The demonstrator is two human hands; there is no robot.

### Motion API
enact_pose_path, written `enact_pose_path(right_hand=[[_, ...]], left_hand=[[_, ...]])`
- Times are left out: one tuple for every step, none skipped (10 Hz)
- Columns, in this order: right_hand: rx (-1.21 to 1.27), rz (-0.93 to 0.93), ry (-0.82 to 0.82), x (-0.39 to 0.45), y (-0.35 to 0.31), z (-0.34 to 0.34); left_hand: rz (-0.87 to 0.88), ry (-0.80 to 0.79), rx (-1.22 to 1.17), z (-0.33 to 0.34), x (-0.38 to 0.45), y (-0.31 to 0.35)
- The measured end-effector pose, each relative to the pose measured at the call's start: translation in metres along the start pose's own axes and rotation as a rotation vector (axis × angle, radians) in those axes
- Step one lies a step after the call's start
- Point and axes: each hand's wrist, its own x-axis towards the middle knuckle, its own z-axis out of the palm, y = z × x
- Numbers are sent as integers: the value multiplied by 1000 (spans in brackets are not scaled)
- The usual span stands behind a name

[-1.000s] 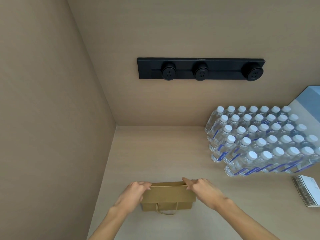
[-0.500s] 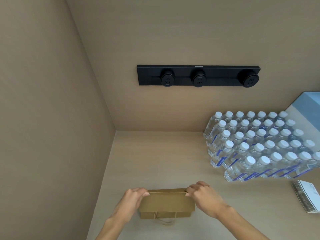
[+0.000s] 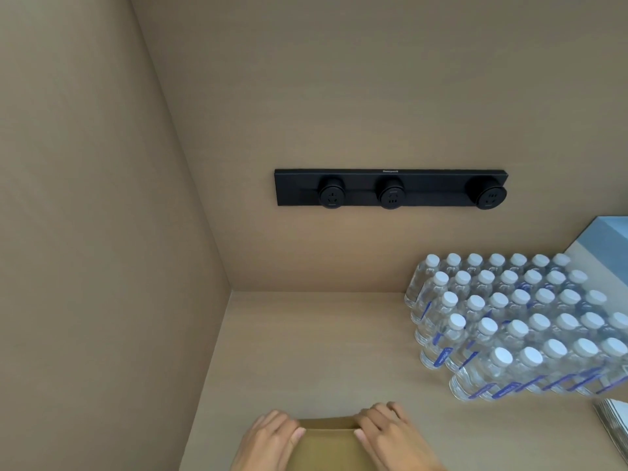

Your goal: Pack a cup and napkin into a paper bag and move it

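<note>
The paper bag [image 3: 328, 447] stands on the surface [image 3: 306, 351] at the near edge of the view, close to the left wall, and its lower part is cut off by the frame. Its top edge runs from left to right, so the long axis of the bag goes across the person's body, not away from it.

The left hand [image 3: 268, 443] is at the left end of this top edge and the right hand [image 3: 390, 436] is at the right end. The fingers [image 3: 297, 433] of both hands are bent and pinch the folded top of the bag, one hand at each corner. The two hands are equally near to the bag, which lies directly between them.

The cup and the napkin are not visible; probably they are already inside, but the closed top hides this. To move the bag, I think both hands must lift together and keep the top edge level.

Far to the right stand many water bottles [image 3: 516, 328], well apart from the bag. On the far wall is a black socket strip [image 3: 390, 187].
</note>
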Motion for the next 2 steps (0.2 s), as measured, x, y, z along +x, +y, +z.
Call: enact_pose_path(right_hand=[[106,94,-71,3,-8,-5],[124,170,-60,9,-10,-8]], left_hand=[[-60,9,-44,-3,0,7],[-111,115,-104,-4,9,18]])
